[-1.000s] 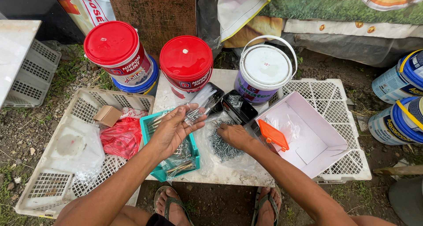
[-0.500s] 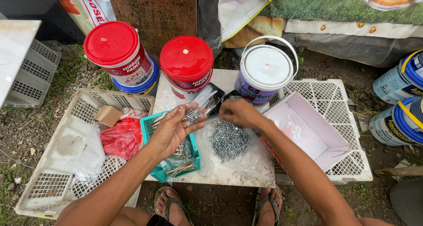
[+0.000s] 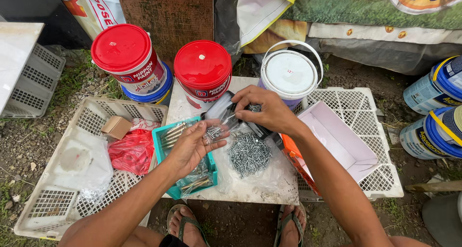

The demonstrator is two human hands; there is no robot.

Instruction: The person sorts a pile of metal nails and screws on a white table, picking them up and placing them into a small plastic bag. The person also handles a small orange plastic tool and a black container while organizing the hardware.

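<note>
My left hand (image 3: 191, 146) lies palm up over a teal tray (image 3: 159, 142), with a few small silver screws (image 3: 211, 132) resting on its fingers. My right hand (image 3: 266, 110) is just to the right and above, fingertips pinched on a screw near a clear plastic bag (image 3: 222, 108). Below both hands a pile of silver screws (image 3: 249, 153) lies on clear plastic on a small white table (image 3: 269, 191). The teal tray holds longer nails in plastic.
Two red-lidded paint buckets (image 3: 202, 71) and a white-lidded bucket (image 3: 288, 74) stand behind the table. A white crate (image 3: 72, 184) on the left holds a red bag (image 3: 131, 151) and small cardboard box (image 3: 115, 127). A pink-lined box (image 3: 341, 141) sits in the right crate. Blue cans (image 3: 433, 112) stand far right.
My right hand has lifted from the screw pile up to the plastic bag near my left palm, uncovering the pile. My left hand has stayed palm up.
</note>
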